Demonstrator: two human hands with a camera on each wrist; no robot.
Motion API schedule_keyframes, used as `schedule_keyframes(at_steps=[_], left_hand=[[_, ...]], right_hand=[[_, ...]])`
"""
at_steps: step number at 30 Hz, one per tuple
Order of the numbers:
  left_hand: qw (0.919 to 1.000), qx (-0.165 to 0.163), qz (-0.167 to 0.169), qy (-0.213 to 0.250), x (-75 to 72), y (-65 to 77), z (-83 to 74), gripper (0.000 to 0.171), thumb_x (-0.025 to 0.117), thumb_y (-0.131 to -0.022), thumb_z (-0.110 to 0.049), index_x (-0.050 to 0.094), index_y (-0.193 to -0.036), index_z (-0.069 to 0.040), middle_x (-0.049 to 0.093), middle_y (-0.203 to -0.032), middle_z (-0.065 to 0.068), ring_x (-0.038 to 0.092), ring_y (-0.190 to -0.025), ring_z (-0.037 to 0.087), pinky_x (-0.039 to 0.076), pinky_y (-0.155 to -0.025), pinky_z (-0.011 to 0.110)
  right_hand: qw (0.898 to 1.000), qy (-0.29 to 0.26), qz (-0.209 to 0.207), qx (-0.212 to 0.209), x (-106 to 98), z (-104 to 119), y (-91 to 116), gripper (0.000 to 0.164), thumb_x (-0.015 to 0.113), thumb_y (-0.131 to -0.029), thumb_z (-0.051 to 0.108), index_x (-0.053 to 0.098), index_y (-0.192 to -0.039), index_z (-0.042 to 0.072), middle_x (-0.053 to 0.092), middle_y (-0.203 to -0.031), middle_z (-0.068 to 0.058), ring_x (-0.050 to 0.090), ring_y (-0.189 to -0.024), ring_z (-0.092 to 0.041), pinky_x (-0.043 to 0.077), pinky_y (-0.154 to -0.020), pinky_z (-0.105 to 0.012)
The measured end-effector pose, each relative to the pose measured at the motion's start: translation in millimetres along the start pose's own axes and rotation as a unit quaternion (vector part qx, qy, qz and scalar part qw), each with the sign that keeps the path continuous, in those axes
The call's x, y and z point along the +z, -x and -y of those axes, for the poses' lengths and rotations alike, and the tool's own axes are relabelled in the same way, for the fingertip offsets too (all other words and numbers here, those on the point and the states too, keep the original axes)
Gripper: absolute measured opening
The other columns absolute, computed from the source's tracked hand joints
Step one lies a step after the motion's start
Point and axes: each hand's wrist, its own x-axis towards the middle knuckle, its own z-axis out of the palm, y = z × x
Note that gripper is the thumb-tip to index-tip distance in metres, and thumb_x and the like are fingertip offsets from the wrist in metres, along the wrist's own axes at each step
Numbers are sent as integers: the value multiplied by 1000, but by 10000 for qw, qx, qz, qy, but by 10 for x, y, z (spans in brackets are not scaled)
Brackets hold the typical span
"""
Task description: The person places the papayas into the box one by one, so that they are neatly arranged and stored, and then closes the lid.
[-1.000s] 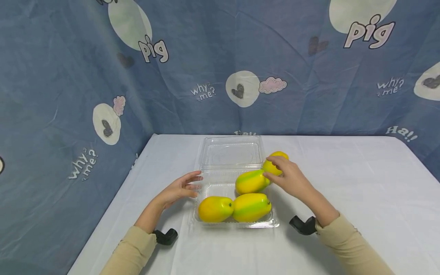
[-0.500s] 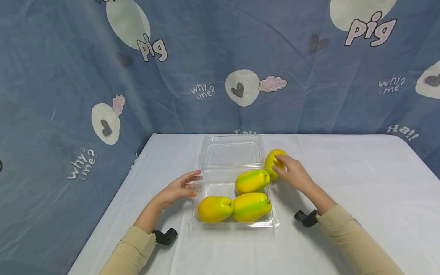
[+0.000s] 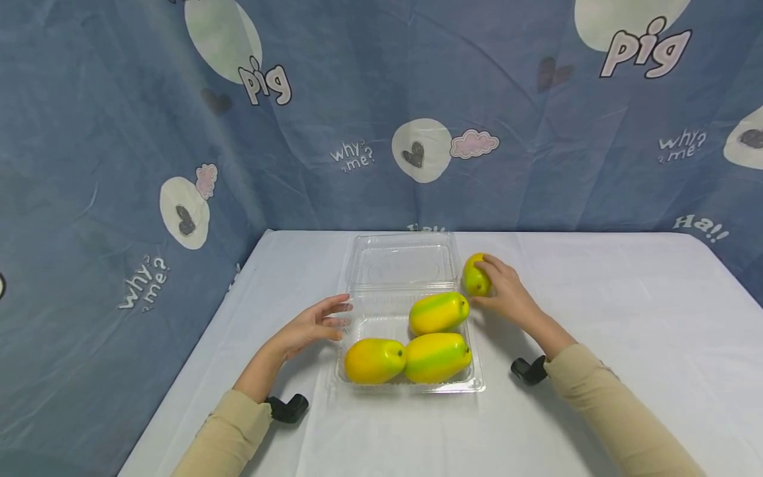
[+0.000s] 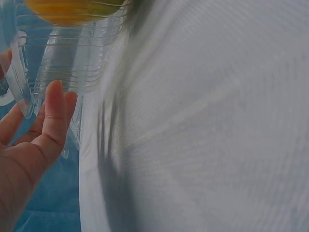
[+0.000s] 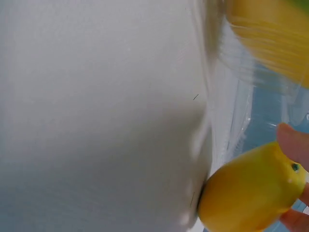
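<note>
A clear plastic clamshell box (image 3: pixel 381 326) lies with its lid (image 3: pixel 402 260) folded back. Two papayas (image 3: pixel 375 362) fill its front row, and another papaya (image 3: pixel 438 313) lies at the right behind them. My right hand (image 3: pixel 505 289) grips a further papaya (image 3: pixel 475 274) beyond the box's back right corner. Thumb and fingers are around it, its stem end toward me; the right wrist view shows this papaya (image 5: pixel 248 193) with its lower end at the tablecloth. At the box's left edge, my left hand (image 3: pixel 312 328) has its fingers loosely spread, fingertips (image 4: pixel 54 94) right at the clear wall.
A white cloth covers the table (image 3: pixel 596 318). A blue printed curtain (image 3: pixel 507 185) hangs behind it and along the left side. Black wrist-camera mounts (image 3: pixel 289 408) stick out below both wrists.
My right hand has shifted the papaya slightly back, turning it more upright with its stem end toward me, and the grip has changed around it. The left hand and the box stay put.
</note>
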Motion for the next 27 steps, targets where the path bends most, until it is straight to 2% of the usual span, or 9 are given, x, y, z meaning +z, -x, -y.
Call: schedule_keyframes(at_steps=[6, 14, 22, 27], left_hand=[[10000, 31, -16, 3, -11, 4, 3, 76, 59, -83, -3, 17, -146, -4, 23, -147, 21, 33, -129, 41, 42, -95, 41], [10000, 16, -4, -32, -6, 9, 2, 75, 59, -83, -2, 17, -146, -6, 23, -148, 20, 32, -130, 40, 42, -95, 41], [10000, 41, 5, 32, -8, 2, 8, 75, 59, -83, -1, 17, -146, -5, 22, -148, 20, 32, -129, 41, 45, -89, 32], [10000, 61, -4, 40, -16, 0, 20, 75, 60, -83, -2, 17, -145, -3, 22, -148, 21, 33, -129, 41, 45, -88, 31]], right_hand=[[9998, 42, -201, 88, 40, -55, -87, 74, 76, -71, 12, 37, -132, -6, 27, -142, -27, 27, -126, -46, 25, -102, -57], [9984, 111, -509, 210, 52, -116, -152, 66, 73, -74, 10, 40, -129, -4, 36, -137, -24, 39, -119, -41, 32, -97, -52], [9951, 94, -989, -22, -14, -122, -112, 59, 71, -75, 12, 46, -125, -8, 46, -128, -27, 44, -116, -42, 34, -97, -52], [9941, -9, -1085, 55, -77, -111, -75, 57, 68, -78, 14, 45, -124, -12, 46, -125, -29, 44, -114, -42, 35, -95, -52]])
